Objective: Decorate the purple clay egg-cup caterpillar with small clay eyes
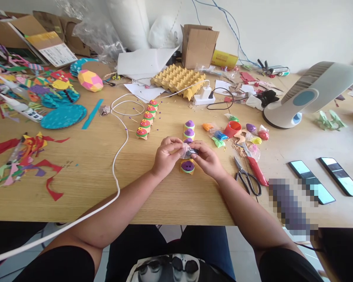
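My left hand [170, 156] pinches a small clear plastic bag [185, 150] between thumb and fingers. A dark lump, like black modelling clay [193, 152], shows at the bag's right side, and my right hand [206, 158] is closed on it. Both hands hover over an egg-carton caterpillar [187, 167] with purple and yellow clay on its bumps. Its near end has a purple face with small dark eyes and a mouth; my hands hide its middle. To the left lies a second egg-carton strip [145, 122] decorated in red and green.
Bagged coloured clay surrounds a red cup [232, 129] at right. Black-handled scissors [248, 177], a red-handled knife [257, 169] and two phones [312, 181] lie nearer. A white fan [308, 94] stands behind. A white cable [115, 172] crosses the left side; a yellow egg tray [178, 80] sits farther back.
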Tool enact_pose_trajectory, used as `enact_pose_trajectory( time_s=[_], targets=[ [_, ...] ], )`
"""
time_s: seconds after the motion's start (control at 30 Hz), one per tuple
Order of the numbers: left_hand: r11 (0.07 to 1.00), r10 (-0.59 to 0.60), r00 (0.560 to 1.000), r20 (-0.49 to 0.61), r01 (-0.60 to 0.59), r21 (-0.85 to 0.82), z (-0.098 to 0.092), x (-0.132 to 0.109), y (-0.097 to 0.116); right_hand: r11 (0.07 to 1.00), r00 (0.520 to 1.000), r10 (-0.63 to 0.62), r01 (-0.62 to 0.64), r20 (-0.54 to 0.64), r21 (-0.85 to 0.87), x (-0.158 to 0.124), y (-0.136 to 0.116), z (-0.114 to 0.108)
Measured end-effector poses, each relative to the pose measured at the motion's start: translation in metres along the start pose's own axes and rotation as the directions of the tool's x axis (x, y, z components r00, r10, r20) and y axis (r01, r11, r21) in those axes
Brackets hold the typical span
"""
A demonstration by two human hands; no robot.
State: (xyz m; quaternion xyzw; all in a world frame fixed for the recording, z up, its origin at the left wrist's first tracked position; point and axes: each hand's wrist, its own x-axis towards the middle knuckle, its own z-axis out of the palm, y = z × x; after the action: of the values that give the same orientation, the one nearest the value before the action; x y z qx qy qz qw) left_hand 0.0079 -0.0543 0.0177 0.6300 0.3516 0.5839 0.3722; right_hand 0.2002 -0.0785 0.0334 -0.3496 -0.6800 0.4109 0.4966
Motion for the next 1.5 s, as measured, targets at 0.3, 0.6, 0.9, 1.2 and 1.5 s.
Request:
enact_pose_trajectory(
  time_s=[0.3, 0.6, 0.9, 1.2, 1.5],
  targets=[
    [0.999, -0.041, 0.992, 0.116, 0.038, 0.032, -0.002, 0.001, 0.005, 0.91, 0.971, 0.226, -0.238, 0.074, 0.34, 0.0, -0.001, -0.003],
    [0.981, 0.091, 0.984, 0.155, -0.115, 0.153, -0.002, 0.001, 0.014, 0.823, 0.959, 0.265, -0.277, 0.095, 0.496, 0.002, 0.0, 0.0],
    [0.952, 0.126, 0.983, 0.137, -0.158, 0.263, -0.003, 0.003, 0.015, 0.946, 0.98, 0.197, -0.188, -0.007, 0.263, 0.001, -0.006, 0.001],
    [0.961, -0.222, 0.97, -0.096, 0.202, -0.188, 0.001, 0.007, -0.003, 0.998, 0.954, 0.046, -0.057, -0.296, -0.029, 0.005, 0.007, -0.01],
    [0.977, -0.139, 0.984, 0.109, 0.154, -0.147, 0.0, 0.003, 0.006, 0.997, 0.969, -0.033, 0.014, -0.244, -0.081, 0.003, 0.009, -0.003]
  ],
)
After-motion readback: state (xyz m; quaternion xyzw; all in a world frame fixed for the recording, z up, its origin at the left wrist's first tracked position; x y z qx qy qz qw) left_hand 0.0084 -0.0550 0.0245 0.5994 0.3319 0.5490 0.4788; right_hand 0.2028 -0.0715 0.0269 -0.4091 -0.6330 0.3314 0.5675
